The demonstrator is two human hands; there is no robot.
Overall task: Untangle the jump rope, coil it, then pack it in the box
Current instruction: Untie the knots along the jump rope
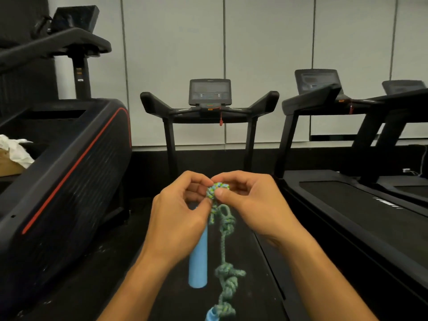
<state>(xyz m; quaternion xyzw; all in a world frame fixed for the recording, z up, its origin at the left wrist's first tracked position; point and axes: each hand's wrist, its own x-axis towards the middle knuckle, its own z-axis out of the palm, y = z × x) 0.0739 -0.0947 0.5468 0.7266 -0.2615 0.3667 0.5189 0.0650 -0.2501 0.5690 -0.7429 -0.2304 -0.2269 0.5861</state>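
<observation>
— How far along?
— Barely started. Left hand [178,212] and right hand [250,205] both pinch the top knot of the jump rope [225,253], above the blue handle [198,260].
— Left?
— Several knots below, coiling, boxing.

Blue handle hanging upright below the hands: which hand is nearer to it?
Left. The left hand sits directly over the blue handle's top, covering it. The right hand is off to its right, pinching the top knot.
</observation>
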